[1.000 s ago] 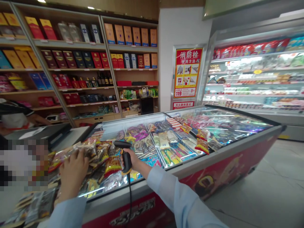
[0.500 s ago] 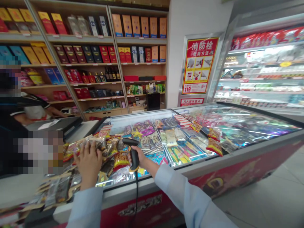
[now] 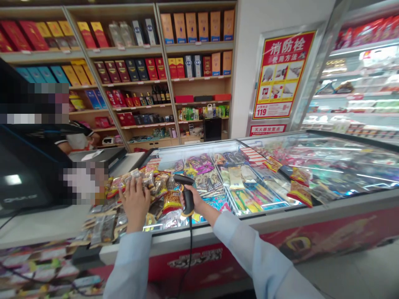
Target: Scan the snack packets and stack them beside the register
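In the head view, my right hand is wrapped round the handle of a black and yellow barcode scanner, whose cable hangs down in front of the freezer. My left hand lies with fingers spread over a heap of packaged snacks on the freezer's glass lid and the counter's end. A red and yellow snack bag rests between my two hands, just left of the scanner. More flat clear packets are piled left of my left wrist.
The chest freezer stretches to the right, with a few snack bags on its lid. A white counter and a dark monitor stand at the left. Behind the counter is a person. Shelves of boxed goods line the back.
The view has swung left, so the scene sits further right and the monitor now shows. My left hand stays over the snack heap, and my right hand keeps hold of the scanner.
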`<state>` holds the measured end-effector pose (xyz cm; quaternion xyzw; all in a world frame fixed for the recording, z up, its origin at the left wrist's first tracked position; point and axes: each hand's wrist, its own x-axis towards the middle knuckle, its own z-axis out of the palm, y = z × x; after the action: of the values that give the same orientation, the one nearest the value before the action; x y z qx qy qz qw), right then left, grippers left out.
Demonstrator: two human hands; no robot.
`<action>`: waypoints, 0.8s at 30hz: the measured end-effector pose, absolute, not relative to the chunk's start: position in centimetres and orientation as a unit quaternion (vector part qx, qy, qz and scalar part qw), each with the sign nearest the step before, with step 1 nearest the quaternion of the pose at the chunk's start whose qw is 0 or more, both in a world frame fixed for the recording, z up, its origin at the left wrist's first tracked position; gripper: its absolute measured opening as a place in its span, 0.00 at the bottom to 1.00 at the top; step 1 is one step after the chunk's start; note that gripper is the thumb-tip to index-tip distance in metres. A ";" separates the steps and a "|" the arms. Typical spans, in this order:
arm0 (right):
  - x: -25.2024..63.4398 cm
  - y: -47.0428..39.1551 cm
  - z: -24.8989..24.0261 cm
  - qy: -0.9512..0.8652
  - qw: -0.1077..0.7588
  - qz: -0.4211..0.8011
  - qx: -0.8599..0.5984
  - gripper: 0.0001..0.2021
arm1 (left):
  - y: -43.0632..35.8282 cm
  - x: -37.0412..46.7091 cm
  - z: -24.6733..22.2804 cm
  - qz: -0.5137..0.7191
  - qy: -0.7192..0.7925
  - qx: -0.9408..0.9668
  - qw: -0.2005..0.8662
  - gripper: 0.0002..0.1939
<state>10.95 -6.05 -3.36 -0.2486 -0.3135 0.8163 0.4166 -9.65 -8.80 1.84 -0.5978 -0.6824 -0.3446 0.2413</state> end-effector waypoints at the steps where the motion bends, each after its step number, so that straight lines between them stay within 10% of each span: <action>1: 11.0 -6.1 -3.3 -0.313 0.415 0.818 -0.246 0.20 | -8.9 -9.6 1.8 -0.348 -0.682 -0.597 0.240 0.26; 24: 11.0 -6.2 -2.9 -0.285 0.418 0.826 -0.249 0.19 | -13.3 -4.0 -1.6 -0.420 -0.705 -0.536 0.198 0.30</action>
<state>11.02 -6.15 -2.92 -0.2491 -0.2845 0.8262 0.4176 -4.02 -13.25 -1.61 -0.5357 -0.7051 -0.4204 0.1979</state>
